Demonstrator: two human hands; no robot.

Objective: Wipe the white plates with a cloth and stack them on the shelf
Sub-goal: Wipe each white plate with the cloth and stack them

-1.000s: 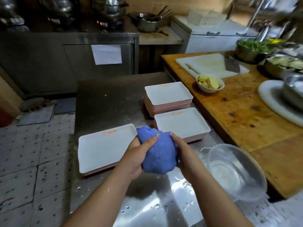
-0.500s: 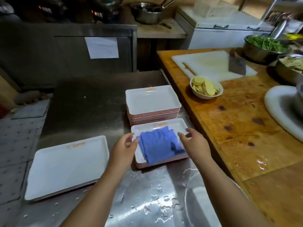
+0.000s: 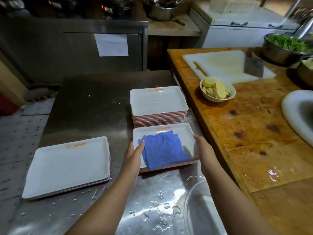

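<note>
A blue cloth (image 3: 163, 150) lies spread on the top white rectangular plate (image 3: 187, 135) of a short stack near me on the steel table (image 3: 91, 102). My left hand (image 3: 135, 154) holds that plate's left edge, its thumb over the rim and touching the cloth. On the opposite edge my right hand (image 3: 203, 149) grips with its thumb on the rim. Behind stands a taller stack of the same white plates (image 3: 158, 103). Two or three larger white plates (image 3: 67, 167) lie stacked to the left.
The steel table is wet near me, with a clear glass bowl (image 3: 194, 206) at the lower right. A wooden counter (image 3: 254, 136) on the right carries a bowl of potato slices (image 3: 217, 90), a cutting board (image 3: 223, 65), a cleaver (image 3: 254, 66) and a bowl of greens (image 3: 286, 46).
A second ago both hands held the cloth bunched above the table. The cloth now lies flat on the near plate, and both hands have closed onto that plate's side edges.
</note>
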